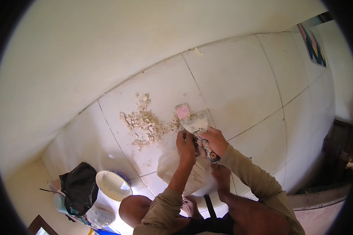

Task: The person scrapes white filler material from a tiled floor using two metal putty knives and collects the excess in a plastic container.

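I look down at a pale tiled floor (239, 78) and take the scraper (196, 124) as my landmark. It is a flat metal putty knife with a crusty blade, and it lies low over the floor near the middle of what I see. My right hand (213, 141) sits just below the blade, and its fingers are curled tight around the speckled handle (208, 150). My left hand (185, 147) is just to the left of that handle, touching the right hand, and its fingers are bent in close at the bottom of the blade. I cannot tell if they grip the tool or only press on it. A small pink piece (182, 111) rests at the top left tip of the blade. To the left of the scraper lies a pile of broken plaster bits (145, 123), pale and crumbly, spread over one tile and reaching up to the blade. Right below the scraper, under my hands, is a white sack (172, 166) on the floor. My bare foot (222, 176) is just below the handle. Far to the lower left of the scraper stands a white bucket (113, 186) with a black bag (79, 188) next to it. Above the scraper, past the tiles, the cream wall (106, 47) meets the floor.
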